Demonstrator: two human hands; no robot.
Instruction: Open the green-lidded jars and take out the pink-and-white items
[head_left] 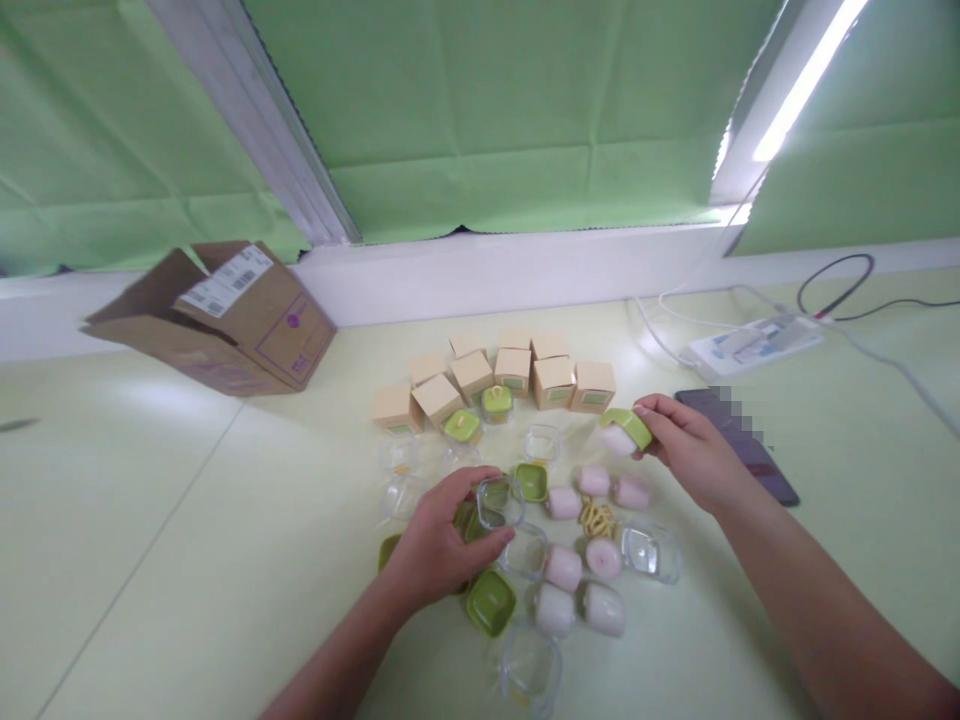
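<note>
My left hand (442, 535) is closed around a clear plastic cup (501, 503), its fingers and thumb on the sides and its rounded-square mouth facing me. Held off to the right, a green lid (628, 426) with a white piece under it is pinched in my right hand (686, 445). Below and between my hands lie pink and white cylinders (564, 566), a small heap of yellow rings (598, 520), loose green lids (491, 602) and more clear cups (531, 665). Two cups with green lids on (496, 402) stand farther back. My left hand hides some green lids.
Several small tan boxes (555, 383) stand in a cluster behind the parts. An open cardboard carton (247, 325) is at the back left. A dark phone (739, 445) lies right, partly behind my right hand. Behind it are a white power strip (754, 343) and cables.
</note>
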